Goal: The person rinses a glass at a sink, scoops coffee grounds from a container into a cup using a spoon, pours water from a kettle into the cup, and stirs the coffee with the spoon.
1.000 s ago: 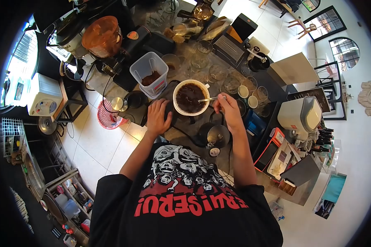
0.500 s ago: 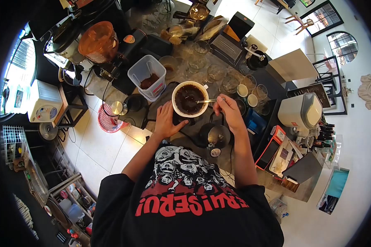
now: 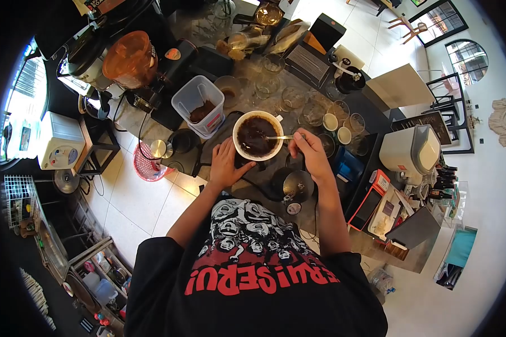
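Note:
A large white cup [image 3: 279, 153] of dark brown liquid [image 3: 257, 135] stands on the counter in front of me, its handle pointing away to the right. My left hand [image 3: 226, 165] curves around the cup's near left side, thumb and fingers apart and braced against it. How firmly it grips is partly hidden. In my right hand [image 3: 310, 151] the fingers pinch the handle of a metal spoon [image 3: 280, 137], whose bowl end dips into the liquid. Close to my right wrist sits a dark metal kettle [image 3: 298, 186].
Left of the cup, a clear plastic tub [image 3: 199, 106] holds brown grounds. Several drinking glasses [image 3: 292, 99] and small cups [image 3: 330, 121] stand beyond and to the right. A grinder with an orange hopper [image 3: 130, 59] is at the far left. A pink basket [image 3: 149, 164] lies on the floor.
The spoon and my right hand have shifted slightly left, and the liquid's surface pattern looks different. My left hand keeps its place beside the cup.

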Demonstrator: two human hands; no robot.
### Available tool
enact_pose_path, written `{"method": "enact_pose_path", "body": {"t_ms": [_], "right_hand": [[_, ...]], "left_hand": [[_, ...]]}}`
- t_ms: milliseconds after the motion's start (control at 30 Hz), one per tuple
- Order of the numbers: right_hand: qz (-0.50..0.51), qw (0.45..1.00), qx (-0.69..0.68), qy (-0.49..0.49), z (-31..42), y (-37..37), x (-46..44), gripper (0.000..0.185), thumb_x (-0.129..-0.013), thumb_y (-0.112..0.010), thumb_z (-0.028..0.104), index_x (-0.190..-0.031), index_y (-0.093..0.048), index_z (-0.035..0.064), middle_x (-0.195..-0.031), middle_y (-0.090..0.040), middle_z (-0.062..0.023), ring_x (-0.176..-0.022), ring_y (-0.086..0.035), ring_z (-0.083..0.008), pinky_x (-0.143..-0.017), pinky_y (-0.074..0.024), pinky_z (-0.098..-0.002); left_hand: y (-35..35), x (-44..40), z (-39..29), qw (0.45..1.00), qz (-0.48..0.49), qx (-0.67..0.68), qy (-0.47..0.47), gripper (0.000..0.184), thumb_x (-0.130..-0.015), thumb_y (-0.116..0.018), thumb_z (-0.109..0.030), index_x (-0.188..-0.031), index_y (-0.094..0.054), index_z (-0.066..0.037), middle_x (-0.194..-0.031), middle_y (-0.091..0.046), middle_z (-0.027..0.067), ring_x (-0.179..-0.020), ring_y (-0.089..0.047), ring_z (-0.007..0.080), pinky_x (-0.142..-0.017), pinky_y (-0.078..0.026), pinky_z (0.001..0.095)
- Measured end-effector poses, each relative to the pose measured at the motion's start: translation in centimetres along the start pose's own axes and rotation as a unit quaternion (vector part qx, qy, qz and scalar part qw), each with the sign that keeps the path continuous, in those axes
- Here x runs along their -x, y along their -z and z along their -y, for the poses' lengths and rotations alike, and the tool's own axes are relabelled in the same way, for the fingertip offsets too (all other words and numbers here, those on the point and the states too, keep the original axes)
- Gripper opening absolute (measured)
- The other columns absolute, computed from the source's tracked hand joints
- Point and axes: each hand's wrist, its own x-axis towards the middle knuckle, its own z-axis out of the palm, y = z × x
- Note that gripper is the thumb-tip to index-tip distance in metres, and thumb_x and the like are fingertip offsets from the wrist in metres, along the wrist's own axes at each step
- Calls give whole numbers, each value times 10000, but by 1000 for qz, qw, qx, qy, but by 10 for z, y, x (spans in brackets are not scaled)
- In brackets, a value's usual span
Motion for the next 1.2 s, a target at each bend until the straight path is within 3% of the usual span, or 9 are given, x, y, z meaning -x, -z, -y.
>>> {"method": "enact_pose_path", "body": {"t_ms": [567, 967, 1200], "right_hand": [[40, 999, 23, -4, 6, 0, 5, 324, -1156, -528, 274, -920, -594, 61, -785, -595, -4, -737, -550, -97, -747, -446, -268], [-38, 999, 20, 15, 0, 0, 1, 336, -1160, -526, 240, -915, -621, 30, -747, -577, -3, -696, -534, -91, -681, -438, -266], [-90, 994, 53, 44, 0, -4, 2, 317, -1135, -583, 237, -913, -666, 25, -705, -559, 17, -668, -504, -68, -634, -401, -256]], "left_hand": [[4, -1, -3, 1000, 9, 6, 8, 915, -912, -796, -579, -1525, -484, 24, -1509, -559, 213, -1444, -496, 365, -1177, -334, 498], [2, 0, -1, 1000, 8, 1, 6, 923, -904, -802, -578, -1528, -482, 22, -1516, -558, 207, -1450, -492, 363, -1187, -328, 498], [4, -1, -2, 1000, 20, 11, 11, 922, -898, -808, -576, -1521, -489, 25, -1510, -560, 210, -1442, -499, 371, -1185, -331, 500]]}}
